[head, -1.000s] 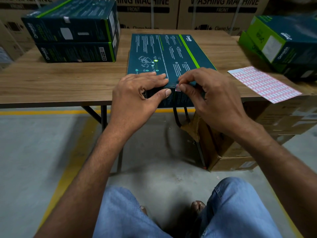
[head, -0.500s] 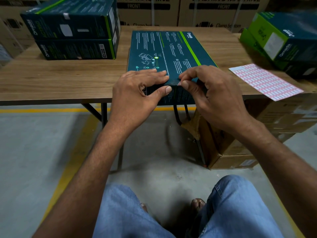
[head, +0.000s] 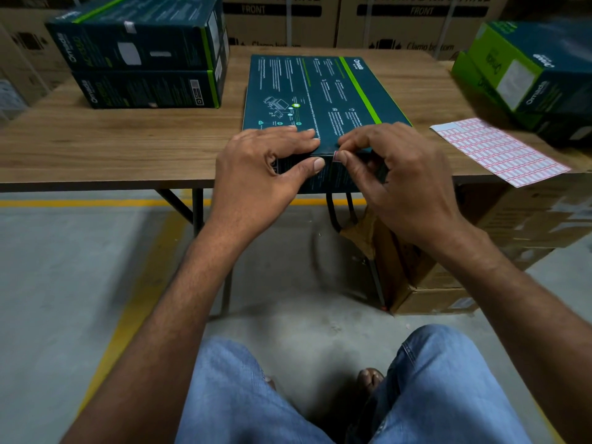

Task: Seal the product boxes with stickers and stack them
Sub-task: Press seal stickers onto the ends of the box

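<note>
Item in work: one flat dark-teal product box (head: 320, 97) with a green stripe, lying printed face up at the near edge of a wooden table (head: 128, 145), its front face overhanging slightly toward the person. Left hand (head: 259, 168): clasps the box's near edge, fingers flat on the top panel, thumb pressed to the front face. Right hand (head: 400, 184): thumb and forefinger pinch a small red-and-white sticker (head: 337, 156), held at the seam where top panel meets front face, just beside the left thumb tip. Sticker sheet (head: 493, 149): pink-and-white grid of labels, flat on the table to the right of the box. Far left of the table: stack of two matching boxes (head: 141, 59). Far right: further matching boxes (head: 525, 75), tilted, blurred. Behind the table: washing machine cartons (head: 416, 24). Below the table, right: a brown cardboard carton (head: 432, 283) on the concrete floor.
</note>
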The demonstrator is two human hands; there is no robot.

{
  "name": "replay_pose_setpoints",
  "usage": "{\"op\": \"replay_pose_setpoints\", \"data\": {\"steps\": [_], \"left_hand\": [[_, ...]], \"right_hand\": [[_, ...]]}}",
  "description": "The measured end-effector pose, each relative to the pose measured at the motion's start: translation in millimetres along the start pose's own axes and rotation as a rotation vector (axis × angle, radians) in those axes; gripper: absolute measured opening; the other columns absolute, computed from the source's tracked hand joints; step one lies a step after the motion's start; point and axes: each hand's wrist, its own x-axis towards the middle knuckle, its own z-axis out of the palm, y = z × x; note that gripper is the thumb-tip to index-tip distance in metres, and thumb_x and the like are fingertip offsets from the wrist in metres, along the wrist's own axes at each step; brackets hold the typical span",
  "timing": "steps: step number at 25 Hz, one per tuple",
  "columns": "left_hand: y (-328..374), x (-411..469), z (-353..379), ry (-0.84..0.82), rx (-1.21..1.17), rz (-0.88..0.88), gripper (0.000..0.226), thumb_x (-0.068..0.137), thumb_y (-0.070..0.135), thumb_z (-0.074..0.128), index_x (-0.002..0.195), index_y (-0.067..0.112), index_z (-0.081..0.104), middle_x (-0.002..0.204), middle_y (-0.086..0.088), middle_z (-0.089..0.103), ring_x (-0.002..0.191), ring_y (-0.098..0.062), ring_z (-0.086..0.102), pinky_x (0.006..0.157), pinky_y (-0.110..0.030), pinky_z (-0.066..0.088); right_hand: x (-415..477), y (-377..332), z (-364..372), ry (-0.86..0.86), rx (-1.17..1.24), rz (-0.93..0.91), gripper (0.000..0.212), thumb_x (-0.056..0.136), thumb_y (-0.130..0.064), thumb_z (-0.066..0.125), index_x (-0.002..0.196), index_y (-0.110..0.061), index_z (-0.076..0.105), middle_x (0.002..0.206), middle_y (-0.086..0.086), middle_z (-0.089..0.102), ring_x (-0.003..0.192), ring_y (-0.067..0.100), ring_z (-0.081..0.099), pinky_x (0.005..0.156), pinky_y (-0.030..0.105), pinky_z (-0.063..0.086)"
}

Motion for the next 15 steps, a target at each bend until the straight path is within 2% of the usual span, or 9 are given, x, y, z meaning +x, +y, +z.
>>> {"op": "replay_pose_setpoints", "data": {"steps": [7,11,15], "left_hand": [[-0.7,0.2,0.4,0.003,0.001,-0.003,0.029,0.087,0.039,0.082,0.111,0.022,0.082,0.117,0.012,0.076,0.119,-0.003,0.068,0.105,-0.047,0.053],[-0.2,-0.1,0.3,-0.002,0.009,-0.009,0.029,0.088,0.039,0.082,0.112,0.022,0.081,0.117,0.012,0.076,0.12,-0.003,0.068,0.106,-0.045,0.052],[1.2,-0.1,-1.0,-0.008,0.01,-0.007,0.03,0.088,0.04,0.082,0.111,0.022,0.081,0.117,0.011,0.076,0.12,-0.004,0.068,0.106,-0.046,0.053]], "right_hand": [[-2.2,3.3,2.8,0.096,-0.032,-0.103,0.017,0.104,-0.022,0.067,0.103,-0.009,0.077,0.11,0.002,0.078,0.097,0.022,0.074,0.081,0.042,0.057],[-4.9,6.1,7.0,0.156,-0.04,-0.149,0.018,0.104,-0.021,0.067,0.103,-0.009,0.079,0.11,0.002,0.079,0.099,0.018,0.077,0.077,0.043,0.062],[-6.1,5.6,8.3,0.17,-0.017,-0.123,0.018,0.104,-0.022,0.068,0.103,-0.009,0.08,0.11,0.003,0.079,0.1,0.016,0.076,0.079,0.041,0.062]]}}
